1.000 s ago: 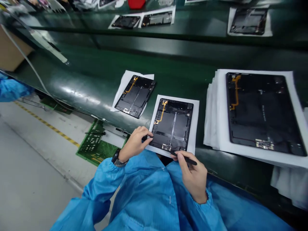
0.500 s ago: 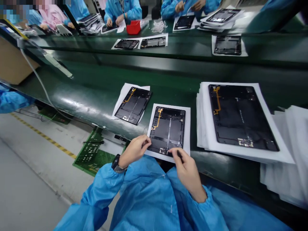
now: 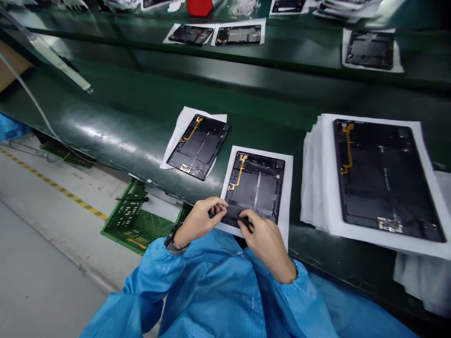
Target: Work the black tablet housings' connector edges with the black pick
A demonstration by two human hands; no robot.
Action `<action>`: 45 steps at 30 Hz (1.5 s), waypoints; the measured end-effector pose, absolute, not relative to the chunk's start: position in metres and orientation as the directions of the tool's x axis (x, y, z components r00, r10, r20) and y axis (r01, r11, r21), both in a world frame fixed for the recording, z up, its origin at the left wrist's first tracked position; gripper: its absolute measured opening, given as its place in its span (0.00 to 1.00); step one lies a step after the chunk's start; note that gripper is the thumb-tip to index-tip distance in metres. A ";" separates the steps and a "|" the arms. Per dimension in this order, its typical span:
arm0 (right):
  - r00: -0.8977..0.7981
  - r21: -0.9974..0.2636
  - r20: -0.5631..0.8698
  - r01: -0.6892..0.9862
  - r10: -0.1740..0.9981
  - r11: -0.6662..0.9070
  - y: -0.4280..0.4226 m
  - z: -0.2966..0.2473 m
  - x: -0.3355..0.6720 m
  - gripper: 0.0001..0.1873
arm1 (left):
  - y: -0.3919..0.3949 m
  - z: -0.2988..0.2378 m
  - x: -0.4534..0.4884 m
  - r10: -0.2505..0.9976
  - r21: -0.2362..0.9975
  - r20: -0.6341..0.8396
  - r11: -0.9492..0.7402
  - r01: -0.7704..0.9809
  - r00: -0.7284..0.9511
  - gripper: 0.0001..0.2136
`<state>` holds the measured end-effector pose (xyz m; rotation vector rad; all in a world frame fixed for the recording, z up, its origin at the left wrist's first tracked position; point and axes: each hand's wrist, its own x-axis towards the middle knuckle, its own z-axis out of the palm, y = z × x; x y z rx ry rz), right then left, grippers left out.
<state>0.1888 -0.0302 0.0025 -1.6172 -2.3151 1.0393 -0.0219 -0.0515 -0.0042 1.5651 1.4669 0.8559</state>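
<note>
A black opened tablet back panel (image 3: 256,185) with an orange flex cable lies on a white sheet (image 3: 286,188) at the near edge of the green conveyor belt (image 3: 134,117). My left hand (image 3: 200,220) grips the panel's near left corner, fingers curled. My right hand (image 3: 264,241) is closed on a thin black tool (image 3: 244,221) and presses it at the panel's near edge, meeting the left fingers. Both arms wear blue sleeves; a dark watch (image 3: 171,242) sits on the left wrist.
A second panel on paper (image 3: 198,146) lies to the left. A larger panel (image 3: 382,176) rests on a stack of white sheets (image 3: 312,188) at right. More panels (image 3: 239,34) lie on the far belt. A green crate (image 3: 136,218) stands on the floor below.
My right hand has slid left along the panel's near edge with the tool, coming up against my left fingers. The left hand has stayed at the corner. The view tilted up, then down.
</note>
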 end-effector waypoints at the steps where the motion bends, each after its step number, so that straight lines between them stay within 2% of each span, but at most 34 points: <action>1: -0.427 -0.611 -0.264 0.768 0.865 0.193 -0.031 0.002 0.189 0.08 | -0.053 -0.004 -0.021 0.996 0.900 -0.054 0.015 0.436 0.077 0.06; 6: -0.409 -0.610 -0.283 0.775 0.868 0.166 -0.031 0.003 0.188 0.09 | -0.058 -0.001 -0.015 0.999 0.900 -0.052 0.045 0.433 0.003 0.08; 15: -0.385 -0.595 -0.436 0.802 0.813 0.060 -0.021 0.016 0.180 0.07 | -0.066 0.005 -0.007 0.990 0.838 -0.093 0.134 0.529 -0.102 0.12; 22: -0.455 -0.704 -0.423 0.709 0.783 0.032 -0.014 0.023 0.159 0.09 | -0.067 0.004 -0.002 0.993 0.799 -0.056 0.104 0.592 -0.099 0.14; 27: -0.474 -0.713 -0.431 0.701 0.768 0.032 -0.011 0.020 0.155 0.11 | -0.070 0.004 -0.002 0.995 0.806 -0.039 0.084 0.586 -0.090 0.15; 32: -0.508 -0.715 -0.430 0.697 0.747 0.062 -0.009 0.019 0.156 0.11 | -0.070 0.005 -0.011 0.993 0.849 -0.077 0.110 0.517 -0.086 0.13; 36: -0.518 -0.670 -0.450 0.734 0.727 0.108 -0.007 0.022 0.154 0.09 | -0.070 0.003 -0.022 0.984 0.875 -0.123 0.170 0.454 -0.132 0.10; 45: -0.538 -0.643 -0.480 0.753 0.693 0.139 -0.004 0.022 0.150 0.10 | -0.073 0.001 -0.024 0.993 0.845 -0.111 0.110 0.523 -0.031 0.04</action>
